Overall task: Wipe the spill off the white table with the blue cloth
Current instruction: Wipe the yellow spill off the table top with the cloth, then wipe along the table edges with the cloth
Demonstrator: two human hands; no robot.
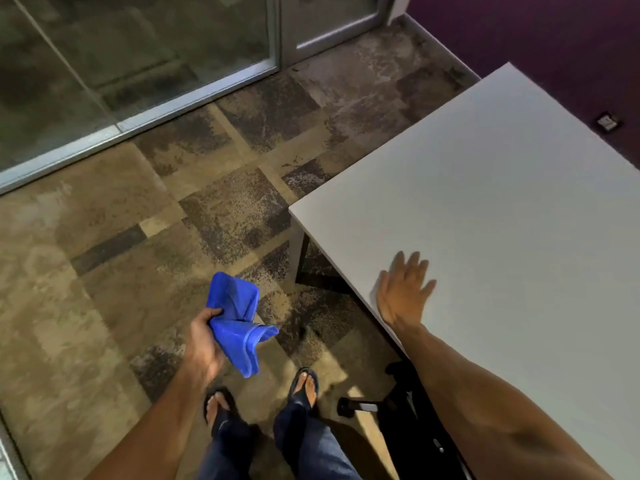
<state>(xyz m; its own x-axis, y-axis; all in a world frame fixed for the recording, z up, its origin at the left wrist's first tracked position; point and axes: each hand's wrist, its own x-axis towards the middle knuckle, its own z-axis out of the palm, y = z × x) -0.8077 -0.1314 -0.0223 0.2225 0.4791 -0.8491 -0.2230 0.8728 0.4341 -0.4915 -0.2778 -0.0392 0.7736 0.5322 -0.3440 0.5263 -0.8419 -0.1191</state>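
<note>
My left hand (204,336) is shut on a crumpled blue cloth (237,317), held over the floor, left of the table and apart from it. The white table (485,188) fills the right side of the view. My right hand (401,289) lies flat on the tabletop near its front left edge, fingers spread, holding nothing. I can make out no spill on the white surface from here.
Patterned brown and grey carpet covers the floor. A glass wall with metal frames (194,95) runs along the back left. A purple wall (554,39) stands behind the table. A black chair base (398,407) sits under the table's near edge, beside my feet in sandals (304,382).
</note>
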